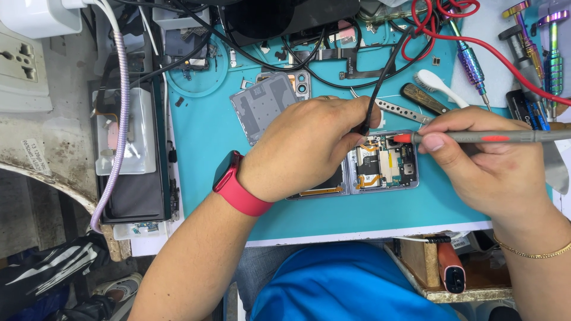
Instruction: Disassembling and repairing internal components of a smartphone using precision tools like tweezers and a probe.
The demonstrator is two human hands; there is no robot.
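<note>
The left hand (303, 148) pinches a black probe (375, 101) over the open phone (380, 166). The right hand (482, 160) pinches a grey probe (476, 137) touching it.

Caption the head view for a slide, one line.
Both hands press test probes, black in the left hand, red in the right hand, onto an opened phone on a teal mat.

Bright, even light falls from above onto the teal mat (208, 131), leaving only soft, short shadows under the hands; everything stays sharp, though the floor past the mat's near left corner sits dimmer
</note>
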